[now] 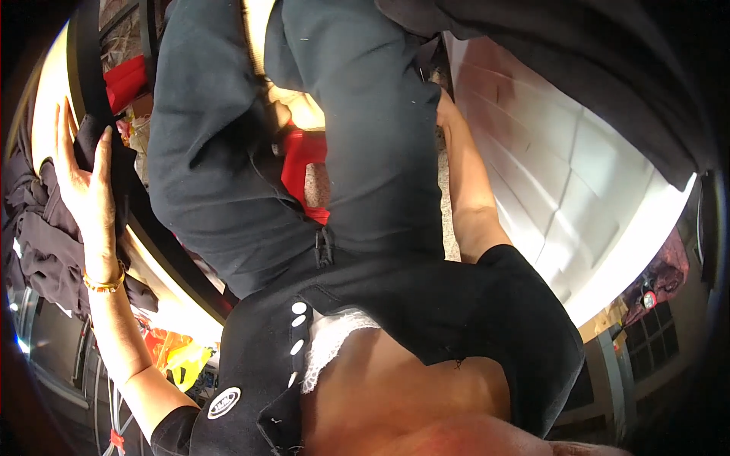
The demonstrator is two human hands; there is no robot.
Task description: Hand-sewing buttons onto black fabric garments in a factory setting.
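Observation:
My left hand [87,190] lies at the edge of a pale tabletop, fingers stretched out and thumb apart. A fold of black cloth [90,140] shows between the thumb and fingers; the hand touches it but does not visibly grip it. Just beside the hand lies a heap of dark fabric [49,239]. My right arm [468,175] reaches down beside my thigh. Most of my right hand [443,106] is hidden behind the dark trouser leg [365,137], so its fingers and anything in them cannot be seen.
A white panelled surface [555,167] stands to the right, with dark cloth [601,83] draped over its far side. Something red [296,163] shows between my legs, and another red piece [125,82] at far left. A yellow and red plastic bag [186,361] is at lower left.

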